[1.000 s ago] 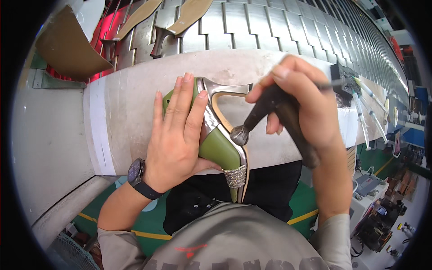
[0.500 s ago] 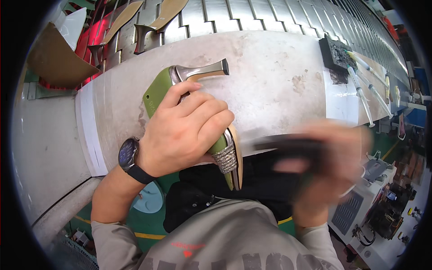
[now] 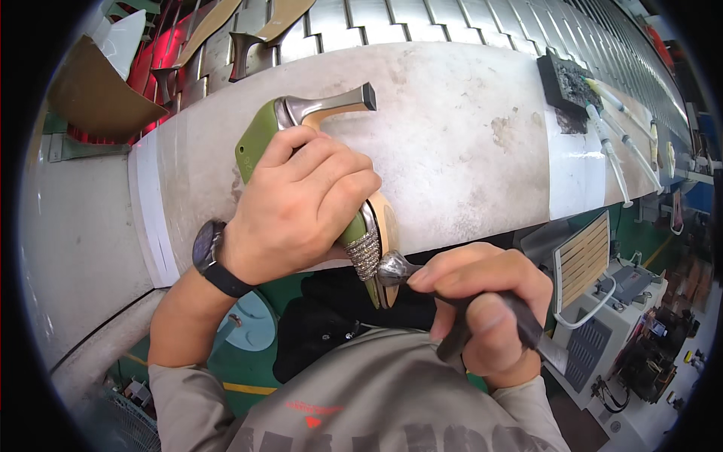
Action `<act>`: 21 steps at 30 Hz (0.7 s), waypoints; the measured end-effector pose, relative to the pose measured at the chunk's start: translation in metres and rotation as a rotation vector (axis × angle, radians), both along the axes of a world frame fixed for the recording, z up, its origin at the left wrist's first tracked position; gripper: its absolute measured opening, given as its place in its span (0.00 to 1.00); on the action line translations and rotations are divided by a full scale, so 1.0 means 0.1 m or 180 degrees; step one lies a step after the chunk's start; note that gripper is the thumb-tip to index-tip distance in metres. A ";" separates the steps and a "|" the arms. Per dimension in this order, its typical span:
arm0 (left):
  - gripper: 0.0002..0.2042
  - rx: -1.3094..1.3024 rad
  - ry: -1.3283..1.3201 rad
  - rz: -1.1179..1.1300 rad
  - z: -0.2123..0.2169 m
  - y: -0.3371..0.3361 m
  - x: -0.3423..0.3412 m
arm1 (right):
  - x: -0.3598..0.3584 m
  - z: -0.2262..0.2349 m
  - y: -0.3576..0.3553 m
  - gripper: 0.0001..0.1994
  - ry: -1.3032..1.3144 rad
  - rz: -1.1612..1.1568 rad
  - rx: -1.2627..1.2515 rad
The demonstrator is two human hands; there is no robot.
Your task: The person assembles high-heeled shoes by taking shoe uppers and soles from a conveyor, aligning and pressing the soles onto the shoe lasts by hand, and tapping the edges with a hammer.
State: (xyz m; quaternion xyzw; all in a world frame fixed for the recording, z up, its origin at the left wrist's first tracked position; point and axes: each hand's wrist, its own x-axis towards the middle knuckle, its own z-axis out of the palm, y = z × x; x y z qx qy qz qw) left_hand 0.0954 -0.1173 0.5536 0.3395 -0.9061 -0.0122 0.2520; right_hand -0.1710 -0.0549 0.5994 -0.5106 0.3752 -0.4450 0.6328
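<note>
My left hand [image 3: 305,203] wraps around a high-heeled sandal on a green shoe last [image 3: 257,135]. Its metallic heel [image 3: 339,103] points right, and the tan sole [image 3: 386,222] faces right too. A sparkling strap [image 3: 364,254] crosses the forefoot, with the toe toward me past the table edge. In my right hand [image 3: 489,301], closed around its dark body, is a hammer [image 3: 395,269]. Its rounded shiny face lies against or right beside the sole near the strap; actual contact I cannot tell. My fingers hide part of the hammer and the middle of the sandal.
A pale worktable [image 3: 459,143] lies before me, with a metal slat conveyor [image 3: 414,22] behind. More heeled soles [image 3: 282,19] rest on the conveyor. A black block [image 3: 561,83] and several syringes [image 3: 610,154] occupy the right side. Machinery [image 3: 602,316] stands at lower right, a blue stool [image 3: 252,324] below.
My right hand has swung left and down, bringing the blurred hammer to the sandal's forefoot. The left hand and sandal have shifted slightly up and left.
</note>
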 end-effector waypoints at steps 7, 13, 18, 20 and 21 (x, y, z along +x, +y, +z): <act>0.16 0.0046 0.0083 0.0019 0.00 0.02 0.02 | -0.09 0.21 -0.04 0.16 -0.0901 -0.0589 -0.1317; 0.17 -0.0024 0.0132 0.0039 -0.04 0.02 0.08 | 0.13 0.03 -0.02 0.09 0.0144 0.0138 -0.0066; 0.15 -0.0018 0.0130 0.0058 -0.07 0.03 0.10 | -0.08 0.15 0.09 0.12 -0.0158 -0.0032 -0.0378; 0.15 0.0006 0.0133 0.0070 -0.09 0.03 0.10 | 0.00 0.07 0.24 0.12 -0.0881 -0.0681 -0.0292; 0.14 -0.0013 0.0141 0.0047 -0.07 0.00 0.09 | -0.04 -0.08 -0.04 0.11 -0.0307 0.0223 -0.0760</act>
